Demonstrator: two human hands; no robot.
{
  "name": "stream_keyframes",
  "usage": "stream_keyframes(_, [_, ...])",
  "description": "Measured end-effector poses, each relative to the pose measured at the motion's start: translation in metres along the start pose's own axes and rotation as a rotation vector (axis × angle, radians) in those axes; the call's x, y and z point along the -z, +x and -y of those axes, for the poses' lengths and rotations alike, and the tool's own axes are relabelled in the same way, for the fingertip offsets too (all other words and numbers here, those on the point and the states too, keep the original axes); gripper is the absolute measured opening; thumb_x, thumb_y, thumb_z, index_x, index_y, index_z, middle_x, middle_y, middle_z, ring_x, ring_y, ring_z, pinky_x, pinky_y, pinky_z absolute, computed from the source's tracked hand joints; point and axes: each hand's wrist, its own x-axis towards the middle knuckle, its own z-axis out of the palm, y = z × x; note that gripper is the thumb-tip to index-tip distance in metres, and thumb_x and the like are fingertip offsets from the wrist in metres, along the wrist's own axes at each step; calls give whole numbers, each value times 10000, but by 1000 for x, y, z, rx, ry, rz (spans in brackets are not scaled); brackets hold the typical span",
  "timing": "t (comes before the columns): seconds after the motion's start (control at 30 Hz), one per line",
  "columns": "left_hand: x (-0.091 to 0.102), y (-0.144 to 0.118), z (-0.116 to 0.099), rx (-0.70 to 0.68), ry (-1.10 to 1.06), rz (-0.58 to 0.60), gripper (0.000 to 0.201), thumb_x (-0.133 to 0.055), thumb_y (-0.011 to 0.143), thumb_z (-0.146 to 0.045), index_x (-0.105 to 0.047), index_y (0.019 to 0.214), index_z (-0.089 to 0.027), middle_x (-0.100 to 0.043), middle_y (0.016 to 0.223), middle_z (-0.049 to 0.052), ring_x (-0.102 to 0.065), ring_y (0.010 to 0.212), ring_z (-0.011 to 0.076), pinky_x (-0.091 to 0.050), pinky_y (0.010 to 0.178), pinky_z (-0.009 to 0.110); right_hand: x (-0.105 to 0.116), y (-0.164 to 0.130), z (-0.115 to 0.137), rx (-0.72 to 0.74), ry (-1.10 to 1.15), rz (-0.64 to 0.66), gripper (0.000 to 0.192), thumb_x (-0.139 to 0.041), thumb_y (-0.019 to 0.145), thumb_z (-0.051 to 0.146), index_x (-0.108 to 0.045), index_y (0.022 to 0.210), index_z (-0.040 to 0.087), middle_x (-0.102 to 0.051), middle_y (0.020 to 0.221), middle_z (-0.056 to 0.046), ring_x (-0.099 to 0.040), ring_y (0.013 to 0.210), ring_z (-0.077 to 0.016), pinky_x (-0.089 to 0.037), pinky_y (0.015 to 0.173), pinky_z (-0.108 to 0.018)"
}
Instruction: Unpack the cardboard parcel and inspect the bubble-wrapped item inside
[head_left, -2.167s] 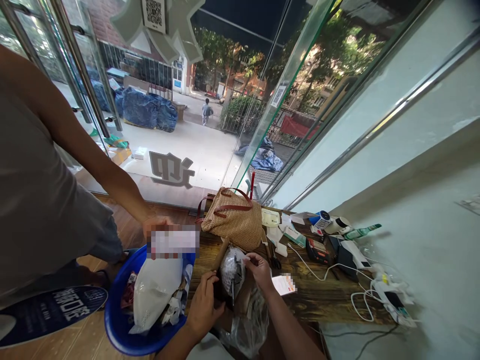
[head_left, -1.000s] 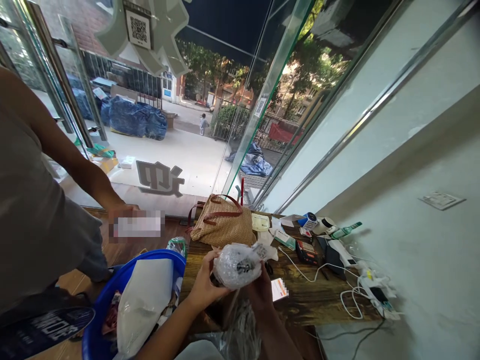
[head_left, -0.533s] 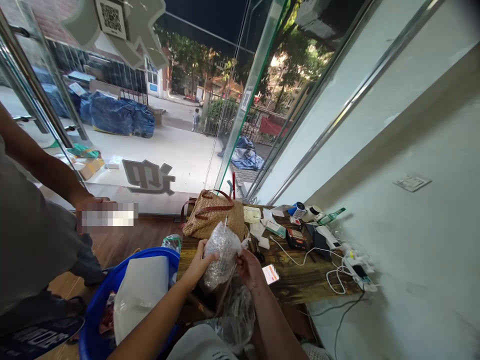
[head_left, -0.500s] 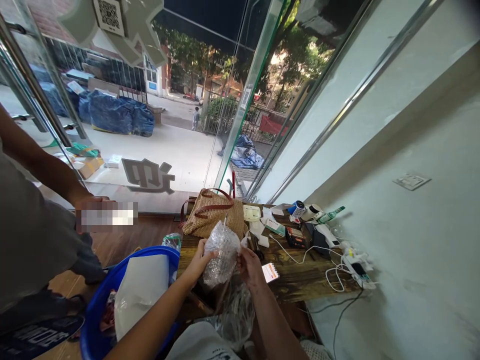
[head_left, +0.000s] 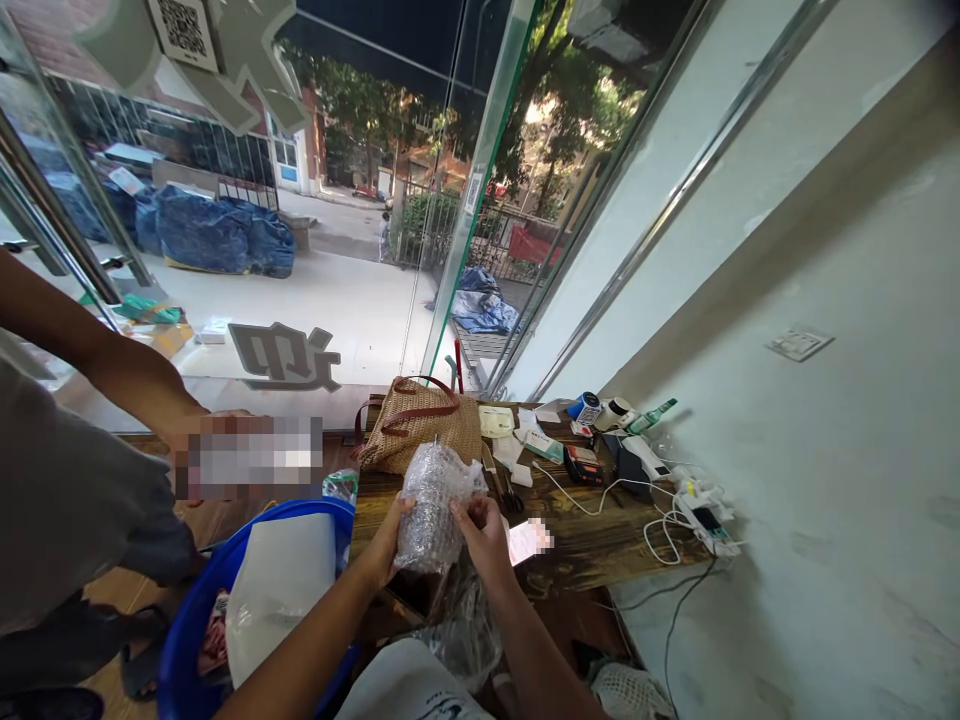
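- My left grip (head_left: pixel 385 538) holds the bubble-wrapped bundle (head_left: pixel 432 515) by its left side.
- My right grip (head_left: pixel 484 534) pinches the wrapping at its right side.
- I have the bundle at the near edge of the worktop (head_left: pixel 585 562), before the woven bag (head_left: pixel 431 437).
- A blue tub (head_left: pixel 178 622) stands left.

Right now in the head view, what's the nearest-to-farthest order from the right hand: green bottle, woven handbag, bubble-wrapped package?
1. Bubble-wrapped package: touching the right hand, on its left.
2. Woven handbag: just beyond the package.
3. Green bottle: far right.
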Motion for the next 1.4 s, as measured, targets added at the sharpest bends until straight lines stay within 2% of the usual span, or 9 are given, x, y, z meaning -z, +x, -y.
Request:
stream_keyframes(0.1, [2,2,0,-165,109,-43,747,-702,573,-592,-367,1114,-202,-574,1027,44,-582,986,210,-481,881,327,-1,-1,0,-60,107,77,660,-752,500,662,-501,865,174,-616,848,-48,-595,804,-158,-486,768,-288])
stream_keyframes(0.27, [9,2,-4,-432,667,66,649,-760,607,-470,-366,1036,-182,-482,1036,27,-489,991,159,-415,916,281,-5,4,-6,-84,176,136,817,-880,350,475,-485,1007,191,-660,1010,-74,-632,917,-210,-506,834,-340])
stream_keyframes(0.4, [5,-12,-12,-487,948,150,562,-660,766,-452,-422,1197,-184,-501,1210,75,-474,1118,190,-384,1016,328,1,7,-12,-156,437,193,795,-835,495,473,-494,1146,169,-672,940,-66,-643,799,-206,-517,765,-357])
stream_keyframes(0.5, [3,-27,-9,-480,1175,6,522,-589,812,-356,-459,1296,-210,-525,1293,86,-464,1197,232,-345,1079,413,8,9,-16,-196,599,153,823,-832,493,450,-503,1193,170,-677,920,-41,-641,774,-182,-525,728,-310])
stream_keyframes(0.67, [25,-37,37,-321,1628,-359,299,-567,684,-77,-661,943,-194,-624,1152,61,-364,1343,353,-66,1128,680,4,11,-27,-266,696,20,798,-833,450,440,-529,1143,187,-675,957,-37,-634,821,-184,-531,690,-293])
stream_keyframes(0.73, [42,-34,61,-388,1655,-426,394,-569,693,-97,-652,1063,-205,-599,1239,59,-297,1396,368,-48,1130,700,-4,11,-30,-253,705,36,741,-812,503,453,-528,1135,190,-670,951,-34,-632,829,-178,-534,697,-293])
stream_keyframes(0.9, [78,-24,94,-674,1457,-413,600,-538,787,-249,-401,1359,-131,-465,1416,147,-369,1380,303,-329,1137,582,-21,8,-31,-153,534,189,821,-829,488,432,-490,1198,194,-662,979,-63,-643,886,-230,-542,777,-354])
stream_keyframes(1.2, [89,-32,90,-727,1354,-326,863,-528,671,-120,-179,1452,-239,-367,1487,102,-339,1412,250,-372,1151,515,-19,26,-59,28,147,255,858,-818,491,466,-426,1214,222,-602,1141,-90,-603,993,-249,-486,944,-427])
stream_keyframes(1.4, [104,-29,79,-712,1346,-180,977,-536,620,-64,-92,1479,-198,-282,1526,153,-296,1435,272,-325,1182,511,-4,48,-38,251,-132,567,910,-865,413,341,-386,1173,195,-553,1209,-89,-527,1140,-237,-420,1033,-380])
